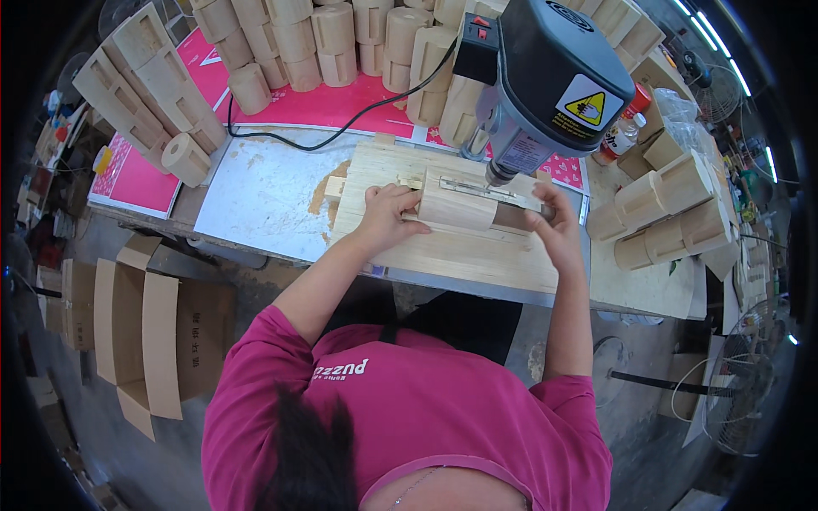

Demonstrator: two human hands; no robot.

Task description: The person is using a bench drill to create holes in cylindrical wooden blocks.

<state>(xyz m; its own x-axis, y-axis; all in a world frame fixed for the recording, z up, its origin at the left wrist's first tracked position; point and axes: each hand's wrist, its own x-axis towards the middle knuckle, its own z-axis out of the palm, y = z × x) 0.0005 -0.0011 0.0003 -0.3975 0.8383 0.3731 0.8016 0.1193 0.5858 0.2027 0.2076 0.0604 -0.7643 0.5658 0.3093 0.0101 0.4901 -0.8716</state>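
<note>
Wooden block point(457, 209) between both hands point(388, 215) point(558, 230)

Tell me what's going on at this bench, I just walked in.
A person in a pink shirt has both hands at a wooden block: the left hand at its left end, the right hand at its right. A metal strip lies along its top, beneath a drill. Whether the drill touches it, I can't tell. Wooden pieces stand stacked behind.

Bright, cool light in a fisheye view
Tube lights point(740, 77) glare at upper right; the surface point(256, 196) is clearly lit, while outer edges bend and corners go black.
</note>
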